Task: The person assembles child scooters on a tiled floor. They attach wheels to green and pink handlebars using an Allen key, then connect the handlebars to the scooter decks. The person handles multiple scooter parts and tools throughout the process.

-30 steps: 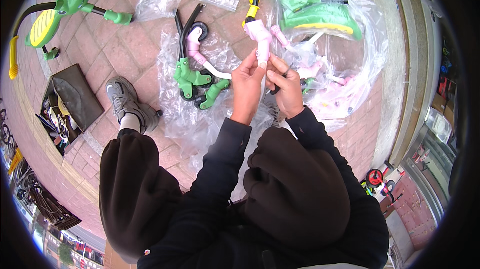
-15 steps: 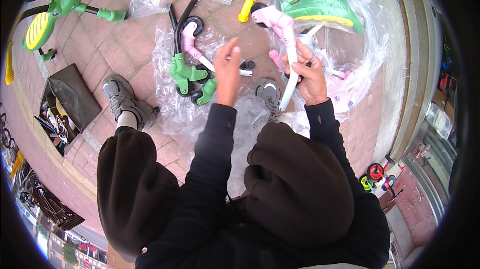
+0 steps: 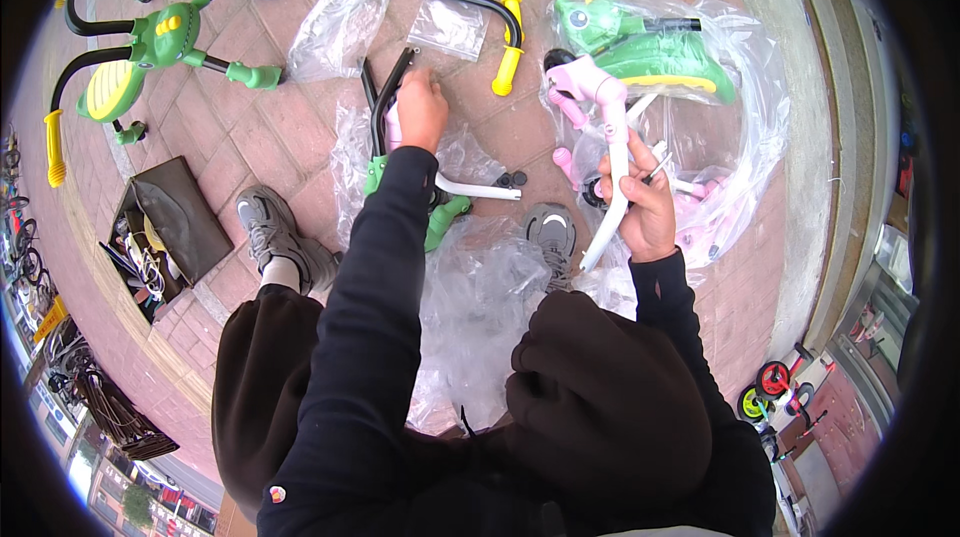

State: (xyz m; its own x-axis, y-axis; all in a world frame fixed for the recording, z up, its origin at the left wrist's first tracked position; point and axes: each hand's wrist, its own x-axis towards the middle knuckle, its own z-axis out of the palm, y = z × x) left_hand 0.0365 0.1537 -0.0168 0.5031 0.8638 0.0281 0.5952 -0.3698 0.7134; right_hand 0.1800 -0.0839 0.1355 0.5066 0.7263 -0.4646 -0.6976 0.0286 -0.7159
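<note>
No lettering is legible: marks on the yellow sign [image 3: 50, 319], far left, and round badge [image 3: 278, 494], lower left, are too small.

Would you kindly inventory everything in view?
Leg: one, pink-white, right
Tubes: three, one white, two black, centre
Handlebars: two, black-yellow, upper centre
Bagged body: one, green, upper right
Bagged parts: several, pink, right
Assembled toys: two, green-yellow, upper left
Moulded parts: count unclear, green, centre
Pouch: one, brown, left
Plastic bags: several, clear, centre, right
Wheel: one, red, lower right
Shoes: two, grey, left and centre
Left hand: one, bare, upper centre
Right hand: one, bare, holding leg
</note>
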